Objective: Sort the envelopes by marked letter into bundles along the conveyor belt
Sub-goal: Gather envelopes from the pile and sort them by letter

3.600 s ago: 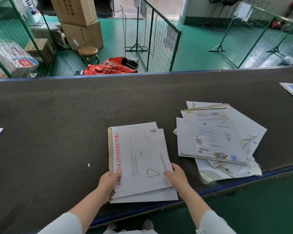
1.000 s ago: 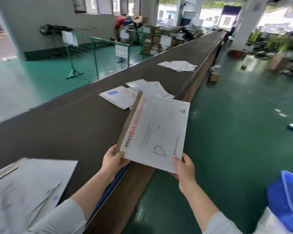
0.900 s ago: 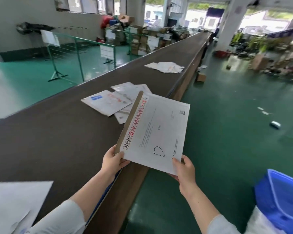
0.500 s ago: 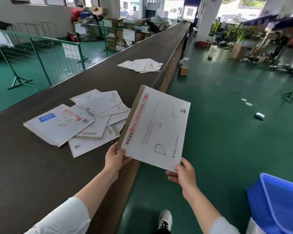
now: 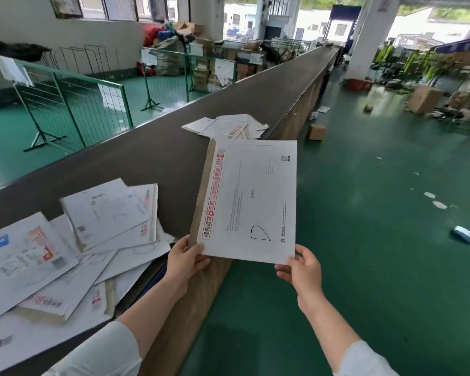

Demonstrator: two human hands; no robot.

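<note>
I hold a stack of white envelopes (image 5: 251,199) in the air beside the conveyor belt (image 5: 158,156); the top one bears a hand-drawn letter D and a red printed strip. My left hand (image 5: 185,260) grips the stack's lower left corner. My right hand (image 5: 300,267) grips its lower right corner. A loose bundle of envelopes (image 5: 65,251) lies on the belt at my lower left. Another bundle (image 5: 225,127) lies farther along the belt, just beyond the held stack's top edge.
The belt runs away toward the far end of the hall, with its wooden side panel (image 5: 301,107) on my right. Green wire fences (image 5: 73,104) stand beyond it. A small cardboard box (image 5: 316,131) and scraps lie on the green floor (image 5: 377,240).
I have lifted the D stack off the belt and walked along it to the right. The near bundle has slid to my lower left, and the far bundle has come close.
</note>
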